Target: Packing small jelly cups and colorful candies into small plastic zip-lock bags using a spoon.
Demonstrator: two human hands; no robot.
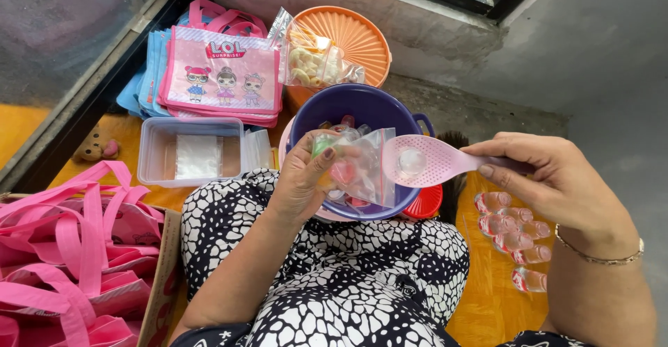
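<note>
1. The left hand [306, 176] pinches a small clear plastic bag [362, 166] of sweets, fingers closed on its edge.
2. The right hand [550, 176] grips a pink perforated spoon [424, 160] by its handle; the spoon's bowl, carrying a clear jelly [411, 160], touches the bag's mouth.
3. Directly beneath both sits a purple bucket [379, 107].

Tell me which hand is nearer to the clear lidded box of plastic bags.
Left. The left hand, holding a small clear bag over the purple bucket, sits just right of the clear box; the right hand, gripping the pink scoop, is farther right.
</note>
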